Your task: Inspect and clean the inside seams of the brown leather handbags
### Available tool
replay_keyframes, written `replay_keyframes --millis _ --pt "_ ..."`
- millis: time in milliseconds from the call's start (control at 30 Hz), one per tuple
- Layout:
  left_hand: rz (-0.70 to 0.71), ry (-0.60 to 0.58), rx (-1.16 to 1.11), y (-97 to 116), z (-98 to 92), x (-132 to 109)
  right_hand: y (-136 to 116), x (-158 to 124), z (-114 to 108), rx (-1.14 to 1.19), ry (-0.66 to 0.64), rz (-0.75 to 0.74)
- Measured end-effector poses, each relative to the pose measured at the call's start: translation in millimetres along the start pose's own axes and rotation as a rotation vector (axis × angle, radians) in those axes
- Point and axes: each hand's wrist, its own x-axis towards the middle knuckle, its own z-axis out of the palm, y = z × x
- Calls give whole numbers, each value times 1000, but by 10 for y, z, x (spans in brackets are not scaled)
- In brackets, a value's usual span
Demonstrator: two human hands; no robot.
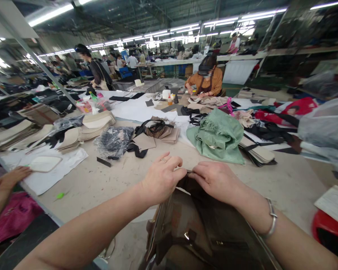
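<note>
A dark brown bag (197, 232) with small metal buckles lies in front of me at the near edge of the table. My left hand (165, 176) pinches the far edge of the bag's brown material, its fingers closed. Close beside it, my right hand (214, 180) is also closed on that edge, thumb and fingers pressed together. The two hands are a short gap apart, and the bag's body extends from them towards me. My forearms cover parts of its sides.
A green cloth sack (218, 137) lies beyond my hands, with a crumpled plastic bundle (114, 140) and stacked brown pieces (166, 133) to its left. A co-worker's hand (18, 174) rests at the left. Another person (207, 77) works across the table. A red object (328, 228) sits right.
</note>
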Motion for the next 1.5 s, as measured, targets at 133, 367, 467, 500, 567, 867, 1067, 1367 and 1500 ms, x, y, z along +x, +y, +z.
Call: replay_keyframes --millis 133,367,467,500,567,867,1067,1367,1500 --pt "41 -34 -39 -26 0 34 -17 17 -5 -6 -17 11" --pt "30 -62 -89 -20 13 100 -15 6 12 -5 -4 9" --pt "45 -110 -75 -7 -30 146 -28 4 9 -11 7 19" --pt "50 -123 -84 -3 -42 159 -35 3 8 -11 10 17" --pt "54 -135 -138 4 -52 174 -49 -4 8 -7 12 10" --pt "-61 -74 -652 -27 72 87 -13 -67 35 23 31 6" --pt "-401 -91 -810 -45 121 -28 51 -91 -2 110 18 -26" --pt "-451 -186 -584 28 128 37 79 -113 -140 208 186 -110" --pt "-498 -179 -563 42 145 21 -177 -295 -385 44 139 -40"
